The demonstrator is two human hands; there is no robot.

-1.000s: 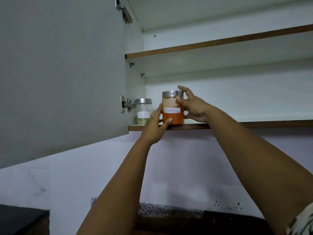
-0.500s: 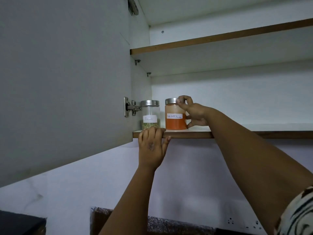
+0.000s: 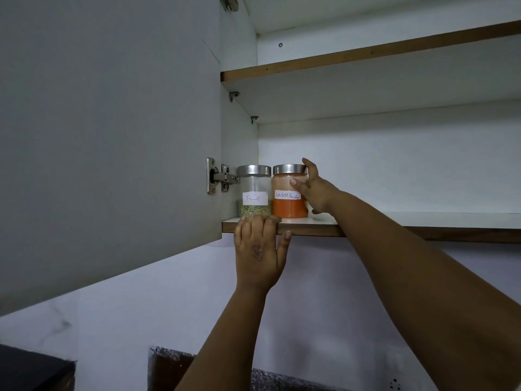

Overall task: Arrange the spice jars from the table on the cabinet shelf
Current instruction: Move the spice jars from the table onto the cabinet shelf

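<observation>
orange chilli jar (image 3: pixel 290 208) on shelf (image 3: pixel 423 220) — right hand (image 3: pixel 317 191) grips it.

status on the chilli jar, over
Right hand grips red chilli powder jar, upright on lower shelf, close beside fennel jar. Left hand grips shelf edge. Nothing blocking in view.

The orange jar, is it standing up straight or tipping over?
Upright: the red chilli powder jar stands flat on the shelf, its sides vertical.
</observation>
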